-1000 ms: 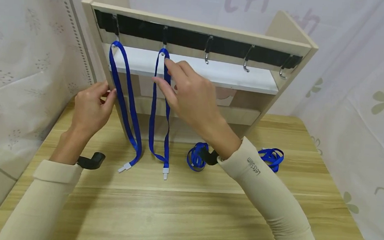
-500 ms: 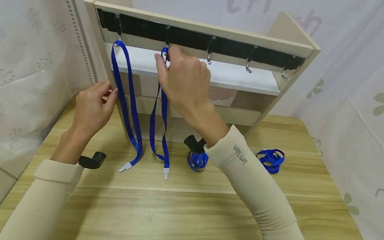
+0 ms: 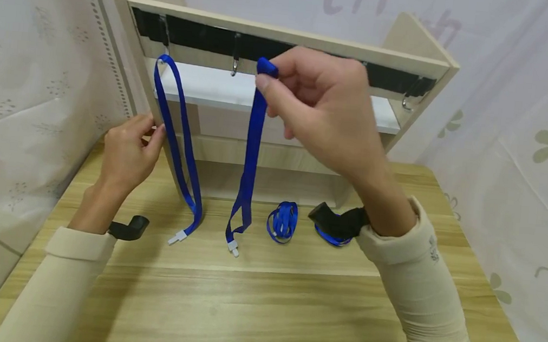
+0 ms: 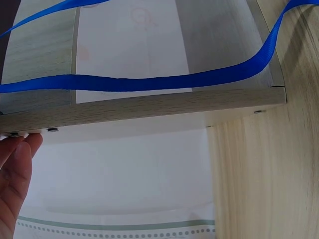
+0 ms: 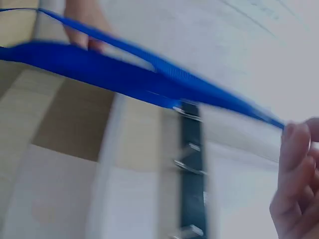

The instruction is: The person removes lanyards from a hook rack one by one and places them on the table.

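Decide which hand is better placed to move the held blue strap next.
Probably the right hand: it pinches that strap near its top, close to a bare hook; the left hand touches the shelf instead.

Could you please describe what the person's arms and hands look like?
The left hand and right hand are bare. Cream sleeves end in cuffs; the right one carries a small dark marking. A bent black piece juts out beside each cuff.

The held blue lanyard (image 3: 255,131) dangles; white clip (image 3: 233,247) lowest.
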{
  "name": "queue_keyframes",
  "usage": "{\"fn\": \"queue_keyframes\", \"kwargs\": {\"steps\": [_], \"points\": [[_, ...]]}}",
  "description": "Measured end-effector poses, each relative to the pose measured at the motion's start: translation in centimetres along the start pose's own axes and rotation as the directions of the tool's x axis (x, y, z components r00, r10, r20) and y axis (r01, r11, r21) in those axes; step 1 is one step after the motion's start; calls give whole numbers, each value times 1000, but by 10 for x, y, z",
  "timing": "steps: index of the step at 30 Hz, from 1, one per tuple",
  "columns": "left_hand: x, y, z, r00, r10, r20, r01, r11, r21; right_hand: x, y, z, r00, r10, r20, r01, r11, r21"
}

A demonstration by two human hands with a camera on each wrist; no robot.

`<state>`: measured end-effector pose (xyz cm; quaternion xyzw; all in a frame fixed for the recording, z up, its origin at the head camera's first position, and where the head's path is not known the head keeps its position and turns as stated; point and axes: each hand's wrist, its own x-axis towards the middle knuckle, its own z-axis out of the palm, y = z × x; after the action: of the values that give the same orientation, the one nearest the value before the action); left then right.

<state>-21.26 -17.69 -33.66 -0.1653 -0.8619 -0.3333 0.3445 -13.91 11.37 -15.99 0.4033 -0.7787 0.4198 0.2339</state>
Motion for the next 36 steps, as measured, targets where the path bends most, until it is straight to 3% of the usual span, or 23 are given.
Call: {"fn": "queue_keyframes", "kwargs": {"steps": [2, 5, 10, 16, 20, 24, 31, 36], "points": [[0, 0, -1, 1000, -3, -1, 3, 1000, 5, -6, -6, -15, 997, -75, 31, 71, 992, 102], [-1, 0, -1, 1000, -11, -1, 11, 1000, 9, -16, -8, -36, 992, -124, 31, 113, 963, 245], [-1, 1, -2, 1000, -17, 10, 17, 1000, 11, -36, 4, -64, 994, -91, -52, 105, 860, 499], [-2, 0, -3, 1000, -27, 14, 27, 999, 18, -52, 22, -78, 994, -104, -24, 96, 777, 622], [-1, -1, -4, 999, -30, 10, 30, 999, 19, -55, 19, -73, 993, -107, 53, 46, 752, 658], [-2, -1, -4, 1000, -26, 7, 26, 1000, 10, -52, 10, -62, 984, -95, 148, -18, 784, 621], [-1, -1, -3, 1000, -23, 4, 23, 1000, 2, -48, 17, -51, 971, 7, 240, -92, 934, 344], [-1, -1, -3, 1000, -6, -8, 6, 1000, 6, -52, 33, -52, 951, 61, 302, -121, 976, 183]]}}
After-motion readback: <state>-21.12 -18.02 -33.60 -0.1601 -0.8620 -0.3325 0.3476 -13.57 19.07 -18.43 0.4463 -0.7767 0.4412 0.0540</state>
